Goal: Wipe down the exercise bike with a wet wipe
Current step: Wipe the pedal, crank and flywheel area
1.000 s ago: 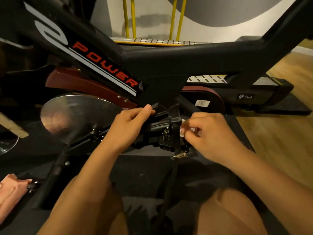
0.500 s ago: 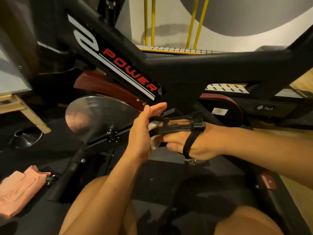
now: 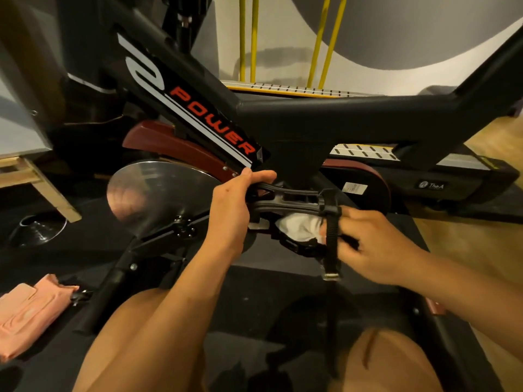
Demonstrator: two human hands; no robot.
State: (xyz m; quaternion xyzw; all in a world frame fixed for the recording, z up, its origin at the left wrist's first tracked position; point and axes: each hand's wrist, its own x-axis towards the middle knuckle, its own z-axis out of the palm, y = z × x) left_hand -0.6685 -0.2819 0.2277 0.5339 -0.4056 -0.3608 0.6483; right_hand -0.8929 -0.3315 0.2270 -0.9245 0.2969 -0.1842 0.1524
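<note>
While the left hand (image 3: pixel 232 206), forearm angled up from below, grips the front of the pedal cage (image 3: pixel 285 205) on the bike (image 3: pixel 339 120), the wipe (image 3: pixel 300 228) sits bunched inside, pinched by the right hand (image 3: pixel 377 247), whose blurred fingers are curled.

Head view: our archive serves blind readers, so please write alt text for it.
A person's left hand grips one end of a black bike pedal while the right hand holds a white wet wipe inside its toe cage. A silver flywheel sits left; a pink cloth lies on the floor.
</note>
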